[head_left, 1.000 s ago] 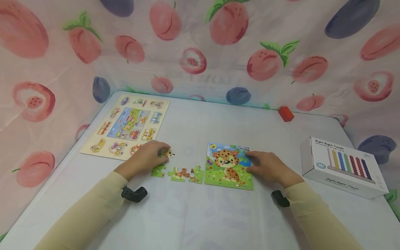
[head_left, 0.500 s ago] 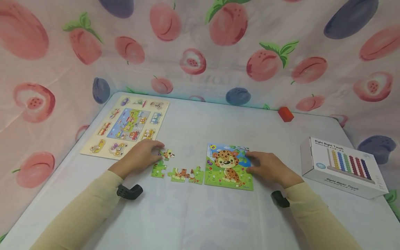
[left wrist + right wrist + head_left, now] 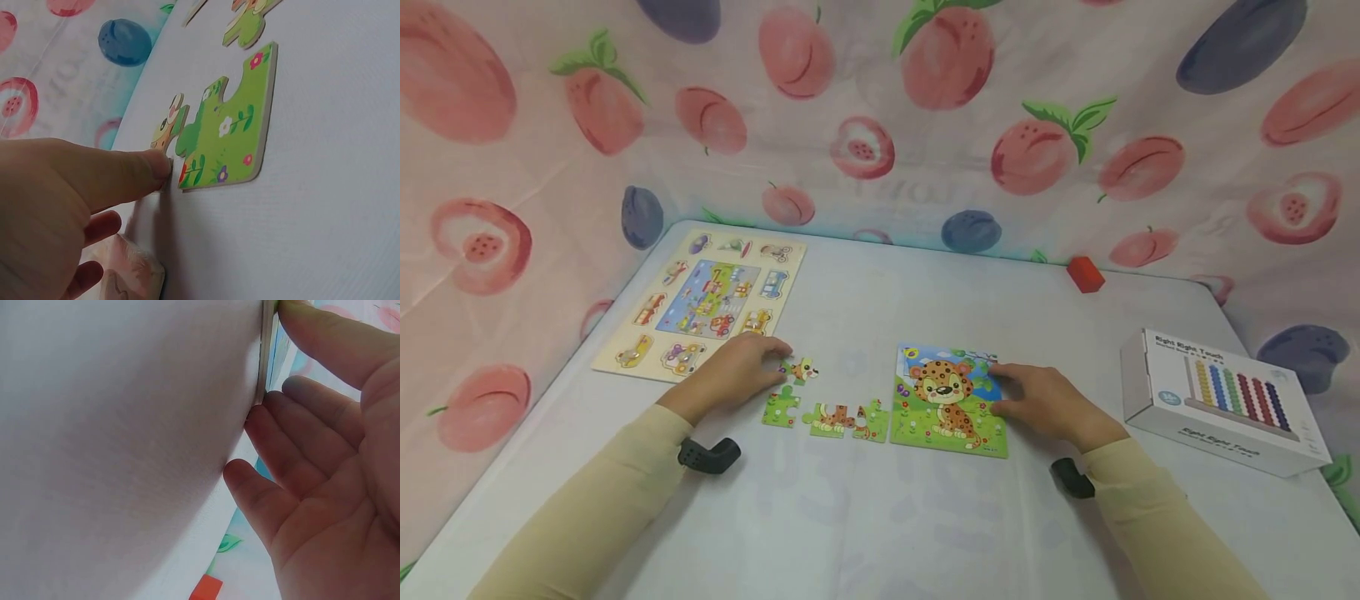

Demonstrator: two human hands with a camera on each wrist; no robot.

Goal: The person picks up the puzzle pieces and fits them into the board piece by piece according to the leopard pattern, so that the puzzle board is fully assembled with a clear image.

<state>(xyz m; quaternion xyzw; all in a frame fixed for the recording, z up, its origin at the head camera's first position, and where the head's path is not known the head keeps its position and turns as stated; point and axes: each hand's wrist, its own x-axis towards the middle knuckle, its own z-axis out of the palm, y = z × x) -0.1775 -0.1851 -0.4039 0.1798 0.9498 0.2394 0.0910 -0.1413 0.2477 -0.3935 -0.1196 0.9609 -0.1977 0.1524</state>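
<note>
Noting left hand (image 3: 737, 367) clamped, thumb and forefinger, on the left end of the leopard-face piece (image 3: 805, 369), left of centre on the desk (image 3: 857, 517); forefinger hidden in the wrist view. Right hand (image 3: 1052, 404) well apart from the left, fingers fairly straight, touching the right edge of the leopard picture board (image 3: 919, 425), not gripping it. Green corner piece (image 3: 780, 410) lies flat on the near side, knob close to the leopard-face piece; contact unclear. Body pieces (image 3: 831, 419) in a row further right, their end just beside the board. Risks, my judgement: a sideways drag of the left thumb could nudge the green corner piece askew; a knob missing its notch could ride up onto the neighbour's edge; any leftward push from the right hand could shove the board into the row and spread it.
</note>
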